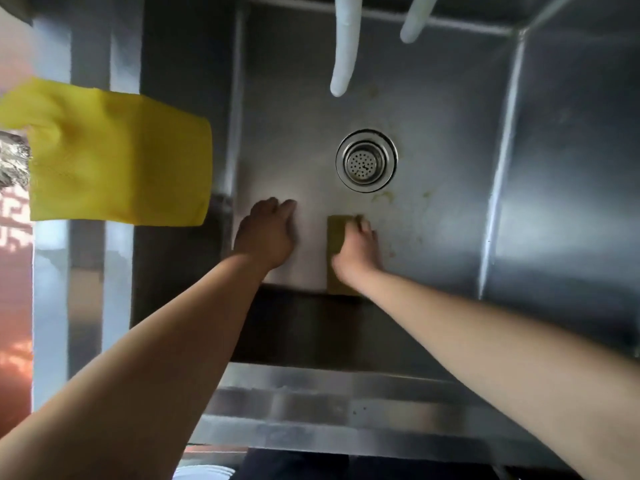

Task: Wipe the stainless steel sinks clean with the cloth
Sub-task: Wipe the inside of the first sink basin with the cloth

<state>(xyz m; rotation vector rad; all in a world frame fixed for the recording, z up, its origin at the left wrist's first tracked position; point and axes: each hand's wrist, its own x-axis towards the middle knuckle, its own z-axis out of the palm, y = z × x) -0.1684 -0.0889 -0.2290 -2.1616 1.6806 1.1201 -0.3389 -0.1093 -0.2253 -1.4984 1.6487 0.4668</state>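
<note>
I look down into a deep stainless steel sink (433,98) with a round strainer drain (366,161) in its floor. My right hand (356,249) presses an olive-green sponge pad (335,233) against the sink floor just in front of the drain, its fingers curled over the pad's far edge. My left hand (266,233) rests flat on the sink floor to the left of the pad, fingers fairly straight. A bright yellow cloth (117,157) lies draped over the steel divider at the left, away from both hands.
Two white hoses (344,46) hang down into the sink from the back. Yellowish stains (384,197) mark the floor near the drain. The sink's front rim (346,407) runs below my arms. A crumpled foil-like object (12,157) shows at the far left.
</note>
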